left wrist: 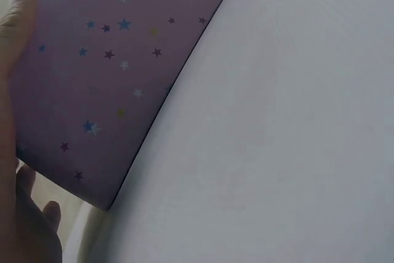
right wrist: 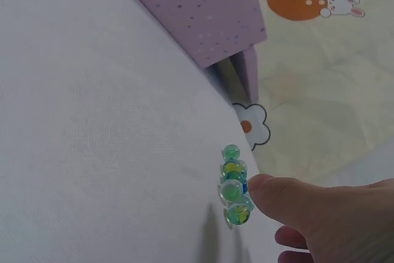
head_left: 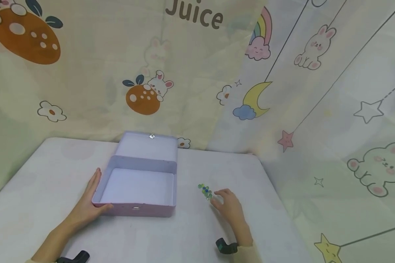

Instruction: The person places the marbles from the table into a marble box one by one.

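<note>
A lilac box [head_left: 154,210] with small stars on its outer walls stands with its lid [head_left: 148,148] tipped back at the far side. My left hand [head_left: 85,211] rests against its left front corner, fingers extended along the left side and thumb on the front wall. To the right of the box lies a small cluster of green, blue and clear glass marbles [head_left: 205,191]. My right hand [head_left: 231,210] is just right of them, its thumb and fingers parted. In the right wrist view, the thumb tip is beside the marbles [right wrist: 231,190]; whether it touches them I cannot tell.
Everything stands on a white-covered table [head_left: 145,241]. Behind it hangs a printed cloth [head_left: 191,73] with rabbits, oranges and stars, which continues along the right side. Dark devices are strapped to both wrists.
</note>
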{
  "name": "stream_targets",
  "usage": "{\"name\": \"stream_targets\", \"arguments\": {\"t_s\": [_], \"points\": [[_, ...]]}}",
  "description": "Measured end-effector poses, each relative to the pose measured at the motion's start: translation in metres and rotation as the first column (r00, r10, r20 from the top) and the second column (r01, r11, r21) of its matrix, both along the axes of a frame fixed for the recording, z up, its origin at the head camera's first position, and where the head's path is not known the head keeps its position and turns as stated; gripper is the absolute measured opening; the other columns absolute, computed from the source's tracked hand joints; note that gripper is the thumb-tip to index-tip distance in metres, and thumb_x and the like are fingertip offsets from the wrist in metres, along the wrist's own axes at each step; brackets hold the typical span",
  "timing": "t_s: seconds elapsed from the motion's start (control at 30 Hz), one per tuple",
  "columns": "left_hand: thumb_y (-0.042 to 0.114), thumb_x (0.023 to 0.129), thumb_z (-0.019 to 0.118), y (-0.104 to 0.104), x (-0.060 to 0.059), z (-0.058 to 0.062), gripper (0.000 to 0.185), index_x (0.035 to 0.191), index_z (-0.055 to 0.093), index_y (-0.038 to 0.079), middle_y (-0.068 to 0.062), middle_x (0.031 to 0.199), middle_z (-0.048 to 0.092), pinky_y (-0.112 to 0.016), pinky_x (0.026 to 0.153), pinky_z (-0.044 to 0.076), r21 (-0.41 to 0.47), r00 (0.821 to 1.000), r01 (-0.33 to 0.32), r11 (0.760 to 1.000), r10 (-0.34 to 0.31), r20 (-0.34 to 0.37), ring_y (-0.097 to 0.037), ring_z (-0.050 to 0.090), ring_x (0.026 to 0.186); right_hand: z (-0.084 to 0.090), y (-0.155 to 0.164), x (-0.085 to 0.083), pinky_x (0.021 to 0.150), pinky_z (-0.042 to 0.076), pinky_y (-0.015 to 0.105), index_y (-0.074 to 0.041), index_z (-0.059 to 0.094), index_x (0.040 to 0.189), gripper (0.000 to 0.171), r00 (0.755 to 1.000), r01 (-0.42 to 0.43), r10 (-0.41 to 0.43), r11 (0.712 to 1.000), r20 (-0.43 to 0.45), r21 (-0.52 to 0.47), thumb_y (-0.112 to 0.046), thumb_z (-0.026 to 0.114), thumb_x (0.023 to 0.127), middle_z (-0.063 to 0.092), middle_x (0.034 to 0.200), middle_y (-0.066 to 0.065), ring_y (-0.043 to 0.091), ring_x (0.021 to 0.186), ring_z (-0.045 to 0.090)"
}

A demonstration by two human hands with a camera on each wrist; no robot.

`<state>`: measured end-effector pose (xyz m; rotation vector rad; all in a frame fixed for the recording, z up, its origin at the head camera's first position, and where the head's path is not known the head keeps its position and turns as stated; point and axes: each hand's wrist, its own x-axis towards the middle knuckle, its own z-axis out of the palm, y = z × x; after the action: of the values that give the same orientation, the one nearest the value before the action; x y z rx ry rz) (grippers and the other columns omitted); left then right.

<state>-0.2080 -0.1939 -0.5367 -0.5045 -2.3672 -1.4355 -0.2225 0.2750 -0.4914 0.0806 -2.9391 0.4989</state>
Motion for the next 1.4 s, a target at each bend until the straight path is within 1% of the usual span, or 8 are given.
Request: {"name": "stream_targets", "arguments": {"t_s": [0.1, 0.3, 0.43, 0.53, 0.7, 0.93, 1.17, 1.4], "points": [[0.023, 0.067, 0.083, 0.006, 0.001, 0.002, 0.119, 0.154, 0.003, 0.016, -0.01, 0.161, 0.001, -0.036, 0.115, -0.001, 0.022, 1.0, -0.002, 1.0, 0.002, 0.026, 0.006, -0.003, 0.142, 0.0, -0.002, -0.001, 0.088, 0.05, 0.043, -0.013, 0.071, 0.105, 0.032, 1.0, 0.0, 0.0, 1.0, 0.024, -0.011, -0.033, 0.074, 0.08, 0.067, 0.106, 0.003, 0.025, 0.102, 0.063], [0.02, 0.066, 0.082, 0.017, -0.001, 0.004, 0.118, 0.154, 0.005, 0.014, -0.012, 0.16, 0.003, -0.041, 0.115, 0.001, 0.068, 1.0, 0.006, 0.998, -0.008, 0.022, 0.002, -0.001, 0.143, -0.002, -0.006, -0.004, 0.083, 0.051, 0.041, -0.012, 0.072, 0.099, 0.027, 0.999, 0.002, -0.001, 1.0, 0.05, -0.007, -0.029, 0.075, 0.079, 0.068, 0.096, 0.001, 0.022, 0.094, 0.064], [0.017, 0.066, 0.082, 0.021, -0.003, 0.005, 0.118, 0.154, 0.003, 0.019, -0.01, 0.16, 0.003, -0.063, 0.111, 0.001, 0.117, 0.998, 0.018, 0.993, -0.025, 0.058, 0.002, 0.001, 0.143, -0.002, -0.007, -0.008, 0.077, 0.052, 0.037, -0.011, 0.072, 0.095, 0.021, 0.999, -0.034, 0.034, 0.999, 0.027, 0.021, -0.024, 0.075, 0.078, 0.068, 0.091, 0.001, 0.018, 0.085, 0.063], [0.017, 0.065, 0.082, 0.021, -0.005, 0.007, 0.119, 0.154, 0.003, 0.023, -0.01, 0.16, 0.004, -0.067, 0.108, 0.002, 0.127, 0.998, 0.019, 0.992, -0.027, 0.063, 0.002, 0.002, 0.143, 0.0, -0.009, -0.012, 0.071, 0.051, 0.033, -0.011, 0.072, 0.09, 0.015, 0.997, -0.069, 0.068, 0.997, 0.025, 0.026, -0.018, 0.075, 0.078, 0.068, 0.085, 0.0, 0.014, 0.078, 0.06], [0.015, 0.065, 0.079, 0.019, -0.007, 0.012, 0.117, 0.154, 0.004, 0.02, -0.011, 0.16, 0.004, -0.055, 0.112, 0.001, 0.137, 0.998, 0.034, 0.99, -0.04, 0.04, 0.003, 0.004, 0.142, 0.006, -0.011, -0.022, 0.067, 0.049, 0.03, -0.011, 0.071, 0.085, 0.007, 0.988, -0.112, 0.109, 0.993, 0.108, 0.022, -0.014, 0.073, 0.078, 0.066, 0.08, -0.001, 0.011, 0.073, 0.057], [0.01, 0.067, 0.076, 0.029, -0.013, 0.014, 0.112, 0.154, 0.006, 0.017, -0.013, 0.159, 0.007, -0.014, 0.109, 0.005, 0.147, 0.999, 0.046, 0.988, -0.047, 0.005, 0.0, 0.006, 0.143, 0.024, 0.001, -0.026, 0.07, 0.049, 0.035, -0.011, 0.069, 0.084, 0.007, 0.935, -0.096, 0.118, 0.992, 0.333, -0.083, -0.016, 0.072, 0.081, 0.064, 0.08, 0.0, 0.015, 0.076, 0.056], [0.015, 0.071, 0.072, 0.062, -0.004, 0.001, 0.107, 0.154, 0.006, 0.016, -0.01, 0.16, 0.008, -0.058, 0.111, 0.009, 0.169, 0.994, 0.057, 0.984, -0.071, 0.081, 0.001, 0.007, 0.143, 0.025, 0.044, -0.011, 0.069, 0.048, 0.036, -0.01, 0.065, 0.082, 0.01, 0.866, 0.071, 0.019, 0.985, 0.5, -0.16, -0.019, 0.07, 0.082, 0.063, 0.078, 0.0, 0.016, 0.074, 0.058], [0.014, 0.071, 0.073, 0.047, 0.009, 0.009, 0.106, 0.154, 0.008, 0.021, -0.005, 0.16, 0.012, -0.043, 0.115, 0.011, 0.15, 0.996, -0.014, 0.989, 0.001, 0.092, 0.003, 0.01, 0.142, 0.027, 0.042, -0.015, 0.067, 0.046, 0.032, -0.009, 0.063, 0.077, 0.01, 0.909, 0.029, 0.084, 0.965, 0.408, -0.262, -0.014, 0.072, 0.078, 0.062, 0.077, 0.0, 0.016, 0.075, 0.055]]}}
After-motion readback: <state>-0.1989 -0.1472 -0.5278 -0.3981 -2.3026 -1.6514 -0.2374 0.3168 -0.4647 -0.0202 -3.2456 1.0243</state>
